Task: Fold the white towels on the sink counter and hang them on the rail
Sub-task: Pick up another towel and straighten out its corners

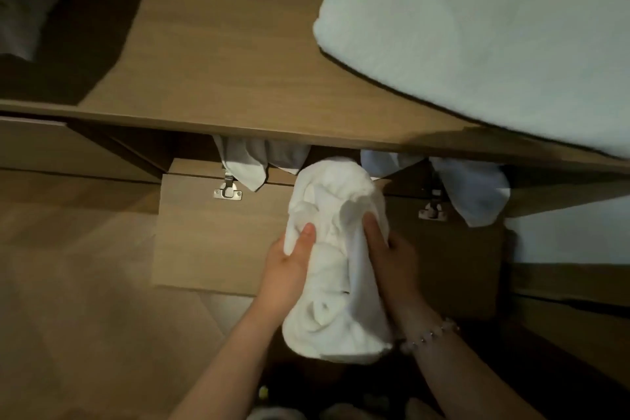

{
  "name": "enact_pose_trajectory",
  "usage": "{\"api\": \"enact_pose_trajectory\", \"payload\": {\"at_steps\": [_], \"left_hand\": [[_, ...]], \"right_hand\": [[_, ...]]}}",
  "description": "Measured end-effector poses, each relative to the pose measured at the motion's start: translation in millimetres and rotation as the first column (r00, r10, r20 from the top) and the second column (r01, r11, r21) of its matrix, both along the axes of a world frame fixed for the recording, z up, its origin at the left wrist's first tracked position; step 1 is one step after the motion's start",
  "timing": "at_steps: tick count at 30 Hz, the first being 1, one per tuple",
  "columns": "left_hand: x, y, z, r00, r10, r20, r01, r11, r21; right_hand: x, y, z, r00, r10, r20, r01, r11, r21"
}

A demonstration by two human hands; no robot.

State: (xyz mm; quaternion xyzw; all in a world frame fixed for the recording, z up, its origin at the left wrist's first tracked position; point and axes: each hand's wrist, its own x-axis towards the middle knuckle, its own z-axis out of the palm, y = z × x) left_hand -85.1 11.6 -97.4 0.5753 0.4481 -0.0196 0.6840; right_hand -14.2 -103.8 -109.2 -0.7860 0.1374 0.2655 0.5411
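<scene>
You have four white towels in view: a bunched towel below the tabletop edge, a flat towel lying on it, and a left hanging towel and a right hanging towel under it. Your left hand and right hand both clutch the bunched towel, thumbs pressed into it.

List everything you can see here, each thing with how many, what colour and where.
crumpled towel: one, white, held below the counter's front edge
folded towel: one, white, on the counter, top right
counter: one, light brown wood, across the upper half
hanging cloths: at least two, white, dangling under the counter edge
cabinet door: one, brown wood, open, under the counter
hinges: two, silver, left and right of the crumpled towel
bracelet: one, pale beads, right wrist
left hand: grips the crumpled towel's left side
right hand: grips its right side
</scene>
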Motion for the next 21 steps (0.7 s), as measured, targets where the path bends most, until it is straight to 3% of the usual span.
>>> {"api": "enact_pose_trajectory", "payload": {"at_steps": [6,11,16,21], "left_hand": [[-40,-17,185,0.99,0.101,-0.097,-0.118,0.976,-0.183],[-47,-8,345,0.987,0.15,-0.054,-0.158,0.972,-0.176],[-30,18,475,0.976,0.151,0.157,-0.147,0.988,-0.037],[-22,39,563,0.927,0.223,0.302,-0.253,0.965,0.065]], "right_hand": [[-36,-12,186,0.998,0.038,-0.043,-0.04,0.999,-0.035],[-41,-5,341,0.995,0.026,-0.098,-0.033,0.997,-0.068],[-15,28,486,0.99,0.107,0.09,-0.113,0.992,0.064],[-5,63,574,0.958,0.13,0.254,-0.173,0.972,0.158]]}}
